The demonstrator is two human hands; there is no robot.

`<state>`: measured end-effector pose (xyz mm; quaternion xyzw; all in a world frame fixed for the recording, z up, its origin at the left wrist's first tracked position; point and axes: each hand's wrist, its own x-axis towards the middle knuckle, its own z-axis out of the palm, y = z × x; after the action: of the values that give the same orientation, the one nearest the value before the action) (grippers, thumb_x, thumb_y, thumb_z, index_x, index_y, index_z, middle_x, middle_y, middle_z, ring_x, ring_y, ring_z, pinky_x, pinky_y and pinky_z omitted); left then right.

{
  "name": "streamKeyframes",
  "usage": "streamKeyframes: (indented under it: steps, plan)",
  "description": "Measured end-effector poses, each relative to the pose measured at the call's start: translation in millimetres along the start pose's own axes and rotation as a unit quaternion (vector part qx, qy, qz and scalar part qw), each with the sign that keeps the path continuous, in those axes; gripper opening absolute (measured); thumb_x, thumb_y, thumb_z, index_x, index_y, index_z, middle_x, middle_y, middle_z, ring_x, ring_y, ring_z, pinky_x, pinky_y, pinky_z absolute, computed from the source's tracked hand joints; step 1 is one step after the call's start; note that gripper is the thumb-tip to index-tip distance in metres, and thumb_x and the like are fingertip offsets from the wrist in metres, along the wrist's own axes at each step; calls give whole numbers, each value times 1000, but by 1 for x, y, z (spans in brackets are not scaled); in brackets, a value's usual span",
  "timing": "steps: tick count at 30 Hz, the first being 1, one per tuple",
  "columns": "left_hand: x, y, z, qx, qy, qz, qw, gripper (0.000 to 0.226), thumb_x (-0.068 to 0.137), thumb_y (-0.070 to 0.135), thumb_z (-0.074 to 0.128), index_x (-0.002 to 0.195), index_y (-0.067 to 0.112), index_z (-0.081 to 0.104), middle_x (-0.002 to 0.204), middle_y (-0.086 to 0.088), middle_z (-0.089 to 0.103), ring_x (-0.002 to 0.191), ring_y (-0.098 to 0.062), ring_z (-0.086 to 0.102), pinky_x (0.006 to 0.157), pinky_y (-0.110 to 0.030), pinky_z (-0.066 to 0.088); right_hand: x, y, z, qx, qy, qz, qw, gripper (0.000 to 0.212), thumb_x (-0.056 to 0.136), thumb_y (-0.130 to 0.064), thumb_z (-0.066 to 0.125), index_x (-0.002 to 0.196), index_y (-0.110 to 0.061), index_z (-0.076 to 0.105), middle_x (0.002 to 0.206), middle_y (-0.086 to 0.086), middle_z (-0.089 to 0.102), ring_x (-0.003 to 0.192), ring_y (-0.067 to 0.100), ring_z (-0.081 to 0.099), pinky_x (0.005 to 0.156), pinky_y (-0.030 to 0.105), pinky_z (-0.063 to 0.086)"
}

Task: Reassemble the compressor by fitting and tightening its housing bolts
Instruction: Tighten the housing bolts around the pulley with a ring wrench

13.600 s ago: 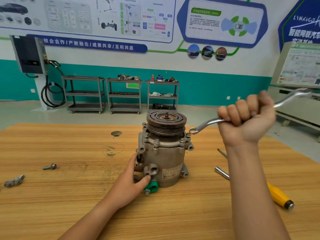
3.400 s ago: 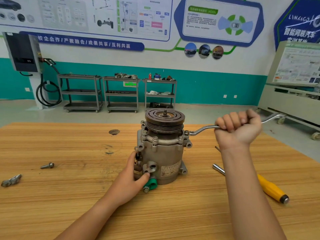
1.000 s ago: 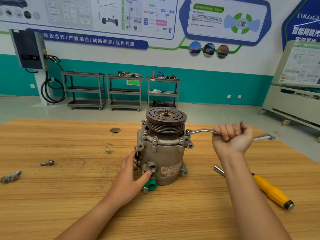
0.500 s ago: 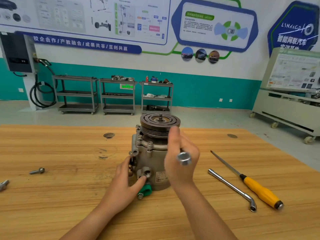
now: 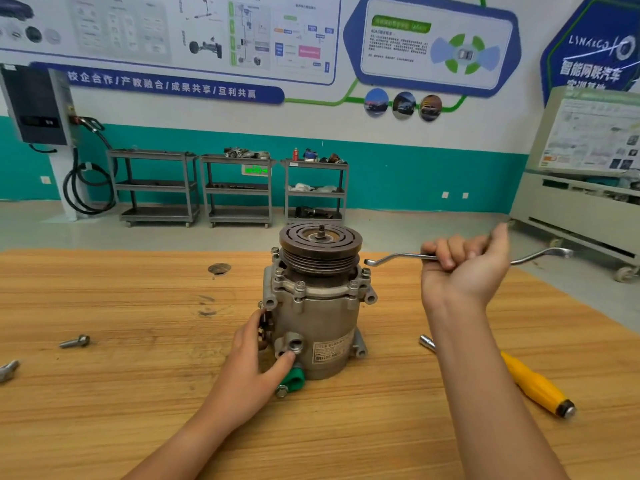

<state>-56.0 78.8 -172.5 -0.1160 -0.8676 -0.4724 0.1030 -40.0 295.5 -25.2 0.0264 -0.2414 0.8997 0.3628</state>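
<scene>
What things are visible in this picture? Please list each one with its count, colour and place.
compressor: 1, grey, upright at table centre
green cap: 1, green, at compressor's base
wrench: 1, silver, ring end by compressor's upper right bolt
loose bolt: 1, silver, table left
metal piece: 1, silver, table's left edge of view
screwdriver: 1, yellow handle, table right
socket bar: 1, silver, table right, partly behind forearm
table: 1, wood brown, under everything
carts: 3, grey, by back wall
left hand: 1, braced against compressor's lower left
right hand: 1, grips wrench handle
</scene>
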Motion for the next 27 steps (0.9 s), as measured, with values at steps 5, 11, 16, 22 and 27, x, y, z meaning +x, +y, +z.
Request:
streamKeyframes:
  steps: [5, 11, 16, 22, 27]
  plan:
    - [1, -2, 0, 9, -1, -2, 1000, 85, 85, 43, 62, 148, 32, 6, 151, 9, 18, 119, 4, 22, 102, -20, 23, -6, 7, -10, -21, -30, 7, 999, 65, 101, -32, 29, 37, -22, 30, 38, -6, 20, 38, 11, 18, 47, 21, 33]
    - [0, 0, 0, 6, -5, -8, 1000, 85, 85, 43, 62, 148, 33, 6, 150, 8, 20, 119, 0, 30, 101, -24, 30, -41, 28, -17, -153, -91, -144, 973, 63, 100, -26, 32, 37, -25, 39, 38, -10, 30, 39, 10, 30, 52, 19, 42]
    - [-1, 4, -1, -7, -7, -14, 1000, 83, 84, 40, 63, 148, 29, 11, 146, 8, 25, 128, -10, 37, 106, -33, 35, -86, 76, -43, -320, -248, -336, 850, 37, 94, -20, 40, 57, -23, 41, 52, -4, 37, 51, 4, 34, 66, 14, 43]
    - [-1, 6, -4, -14, -22, -9, 1000, 85, 82, 37, 67, 147, 27, 13, 147, 2, 27, 129, -19, 40, 105, -42, 39, -97, 84, -19, -362, -258, -368, 817, 53, 98, -27, 39, 47, -14, 42, 50, -11, 34, 51, 6, 34, 59, 34, 44]
    - [-1, 4, -2, -10, -11, -7, 1000, 83, 84, 42, 62, 147, 32, 8, 150, 8, 23, 130, -11, 36, 106, -32, 36, -50, 14, 12, -24, -115, -138, 983, 60, 99, -31, 23, 43, -24, 41, 36, -10, 28, 32, 9, 24, 39, 18, 28]
